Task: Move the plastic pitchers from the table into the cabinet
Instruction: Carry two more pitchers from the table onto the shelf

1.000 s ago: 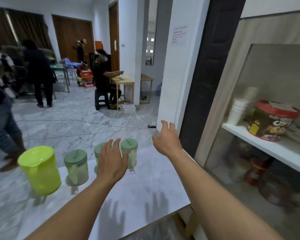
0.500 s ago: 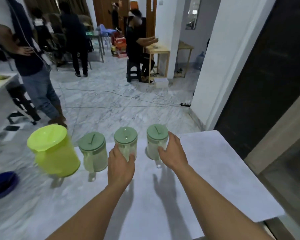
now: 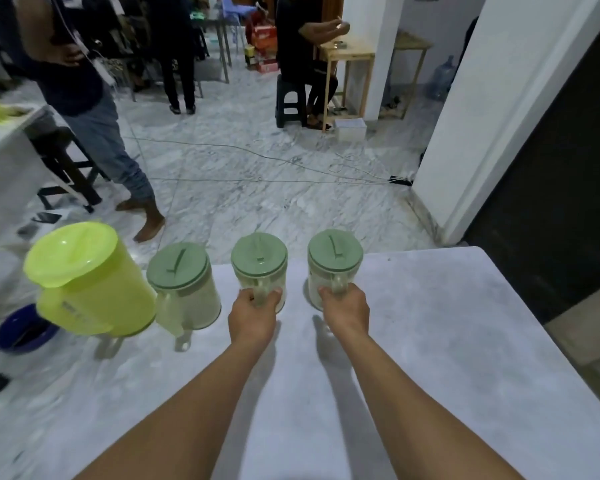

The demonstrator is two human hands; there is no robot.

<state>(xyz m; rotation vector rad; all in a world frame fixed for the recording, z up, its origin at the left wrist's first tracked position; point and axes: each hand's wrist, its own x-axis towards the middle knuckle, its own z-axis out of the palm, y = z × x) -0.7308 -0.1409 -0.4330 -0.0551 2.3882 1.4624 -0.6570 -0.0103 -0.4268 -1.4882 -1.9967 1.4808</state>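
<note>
My left hand (image 3: pixel 253 320) sits at the centre of the frame, curled closed around the handle of the middle clear pitcher (image 3: pixel 260 271); the thumb and fingertips show on either side of the handle. My right hand (image 3: pixel 344 308), just right of centre, is closed the same way on the handle of the right clear pitcher (image 3: pixel 333 268). Both pitchers appear to stand on the table (image 3: pixel 430 341), though I can't tell whether they have started to leave it.

Left of my hands, a third clear pitcher (image 3: pixel 184 289) with the same green lid stands untouched, its handle facing me. Just beside it, at the left edge of the frame, is a yellow-green pitcher (image 3: pixel 90 282), close enough that the two look to be touching. All four stand in a row along the far edge of the table.

As I judge it, the step in hand is lifting the two I hold. I'd raise them straight up and keep them level, so the lids stay seated and the left one clears its neighbour, then swing them away together. The cabinet isn't in view here, so I'd have to find it before carrying across.
</note>
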